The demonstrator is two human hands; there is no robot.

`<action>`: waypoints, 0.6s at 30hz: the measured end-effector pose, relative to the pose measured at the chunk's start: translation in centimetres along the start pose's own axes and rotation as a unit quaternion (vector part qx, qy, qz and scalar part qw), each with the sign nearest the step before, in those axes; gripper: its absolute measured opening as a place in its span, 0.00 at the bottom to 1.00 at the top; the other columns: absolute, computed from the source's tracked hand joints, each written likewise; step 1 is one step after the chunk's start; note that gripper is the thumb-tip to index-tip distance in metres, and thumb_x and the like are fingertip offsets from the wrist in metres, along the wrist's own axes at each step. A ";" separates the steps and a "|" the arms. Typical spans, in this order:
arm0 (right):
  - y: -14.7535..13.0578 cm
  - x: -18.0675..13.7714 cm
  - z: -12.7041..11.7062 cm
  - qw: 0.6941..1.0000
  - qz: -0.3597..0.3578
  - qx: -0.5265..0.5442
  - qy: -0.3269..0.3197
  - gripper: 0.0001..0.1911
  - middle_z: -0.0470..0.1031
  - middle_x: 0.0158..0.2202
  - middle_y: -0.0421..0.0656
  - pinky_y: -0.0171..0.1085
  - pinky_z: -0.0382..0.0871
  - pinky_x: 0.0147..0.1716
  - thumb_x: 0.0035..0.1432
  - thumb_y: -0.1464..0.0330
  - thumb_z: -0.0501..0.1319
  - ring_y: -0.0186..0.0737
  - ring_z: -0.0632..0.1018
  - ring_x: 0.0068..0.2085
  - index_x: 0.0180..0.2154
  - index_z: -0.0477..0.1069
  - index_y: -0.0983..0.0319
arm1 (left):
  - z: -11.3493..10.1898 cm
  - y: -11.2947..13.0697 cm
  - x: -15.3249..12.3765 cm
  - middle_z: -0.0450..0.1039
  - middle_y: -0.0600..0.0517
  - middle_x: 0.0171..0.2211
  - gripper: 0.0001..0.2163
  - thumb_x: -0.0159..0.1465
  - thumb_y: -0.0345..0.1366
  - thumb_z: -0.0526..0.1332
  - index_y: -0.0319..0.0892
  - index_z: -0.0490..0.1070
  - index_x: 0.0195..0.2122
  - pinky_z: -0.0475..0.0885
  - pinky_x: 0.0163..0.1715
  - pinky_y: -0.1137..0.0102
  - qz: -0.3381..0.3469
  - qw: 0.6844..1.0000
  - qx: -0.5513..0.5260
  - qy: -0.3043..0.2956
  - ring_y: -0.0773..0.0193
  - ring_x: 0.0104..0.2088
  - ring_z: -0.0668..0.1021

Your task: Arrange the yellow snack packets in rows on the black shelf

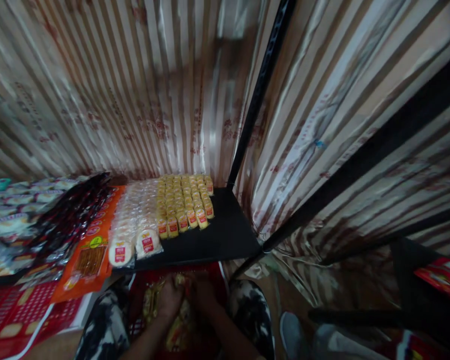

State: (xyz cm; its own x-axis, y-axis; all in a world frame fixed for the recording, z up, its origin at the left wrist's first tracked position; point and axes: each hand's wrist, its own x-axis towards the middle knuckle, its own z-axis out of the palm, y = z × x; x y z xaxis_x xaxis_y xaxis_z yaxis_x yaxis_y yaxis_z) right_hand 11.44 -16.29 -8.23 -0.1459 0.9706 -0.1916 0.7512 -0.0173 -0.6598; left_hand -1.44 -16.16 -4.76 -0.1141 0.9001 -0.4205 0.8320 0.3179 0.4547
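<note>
Down between the knees, a red basket [219, 280] holds several small yellow wrapped snacks [149, 305]. My left hand [170, 298] is inside it, its fingers closed at a yellow snack packet [180, 279]. Close beside it, my right hand [203, 296] is also low in the basket, with its fingers curled. Dim light and blur hide what those fingers hold. Just beyond the basket, rows of yellow wrapped snacks [185, 202] stand on a black shelf [225, 225].
Left of the yellow rows lie round white wrapped cakes [148, 243], an orange snack bag [90, 260] and dark long packets [69, 215]. Another red basket [15, 310] sits lower left. A black post [260, 90] and slanted bar [341, 165] border the striped sheeting [172, 75]. A person's shoe [293, 332] shows lower right.
</note>
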 end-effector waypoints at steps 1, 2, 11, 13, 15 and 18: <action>-0.2 -0.3 -0.2 1.000 -0.017 -0.007 0.001 0.22 0.73 0.49 0.46 0.43 0.58 0.52 0.49 0.70 0.56 0.46 0.70 0.51 0.48 0.70 0.57 | -0.6 0.1 -0.5 0.75 0.46 0.40 0.12 0.59 0.33 0.51 0.40 0.64 0.44 0.66 0.39 0.72 0.010 1.000 0.003 0.005 0.62 0.42 0.77; -0.4 -0.5 -0.3 0.999 -0.034 -0.007 -0.001 0.23 0.71 0.50 0.46 0.43 0.57 0.54 0.49 0.70 0.57 0.46 0.69 0.52 0.49 0.69 0.57 | -1.3 0.2 -1.0 0.75 0.47 0.40 0.12 0.59 0.33 0.51 0.41 0.64 0.44 0.66 0.39 0.73 0.020 1.000 0.004 0.007 0.62 0.42 0.76; -3.3 -3.3 -2.3 0.968 -0.073 0.237 -0.030 0.23 0.76 0.41 0.43 0.38 0.69 0.40 0.47 0.69 0.59 0.41 0.76 0.41 0.48 0.69 0.57 | -5.7 -0.7 -4.0 0.75 0.55 0.37 0.10 0.57 0.29 0.51 0.44 0.67 0.38 0.65 0.39 0.77 0.136 0.988 -0.070 0.028 0.69 0.37 0.75; -3.9 -3.8 -3.1 0.955 -0.072 0.285 -0.040 0.21 0.77 0.38 0.42 0.37 0.70 0.38 0.46 0.68 0.60 0.38 0.77 0.37 0.46 0.69 0.58 | -6.4 -0.5 -4.2 0.75 0.54 0.39 0.11 0.56 0.28 0.52 0.43 0.68 0.39 0.66 0.41 0.77 0.171 0.980 -0.093 0.028 0.68 0.38 0.75; -4.3 -4.1 -4.0 0.944 -0.074 0.320 -0.044 0.19 0.77 0.37 0.42 0.36 0.70 0.38 0.46 0.67 0.61 0.37 0.77 0.35 0.43 0.71 0.60 | -7.1 0.2 -4.5 0.75 0.53 0.40 0.12 0.55 0.28 0.53 0.42 0.69 0.40 0.66 0.43 0.76 0.192 0.975 -0.110 0.032 0.67 0.40 0.75; -4.7 -4.1 -5.7 0.928 -0.086 0.362 -0.031 0.15 0.77 0.34 0.41 0.36 0.69 0.38 0.47 0.66 0.62 0.37 0.76 0.35 0.39 0.73 0.61 | -8.3 2.0 -4.8 0.75 0.52 0.40 0.13 0.55 0.28 0.53 0.40 0.70 0.40 0.66 0.43 0.75 0.216 0.967 -0.125 0.043 0.67 0.40 0.75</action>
State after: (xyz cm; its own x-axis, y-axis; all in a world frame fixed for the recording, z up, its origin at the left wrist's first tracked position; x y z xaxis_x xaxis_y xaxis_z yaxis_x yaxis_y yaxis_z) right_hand 12.17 -18.80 -0.15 -0.2780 0.9584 -0.0650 0.0878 -0.0420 -0.9953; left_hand -3.73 -17.34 4.69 0.1607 0.9832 -0.0867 0.6565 -0.0409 0.7532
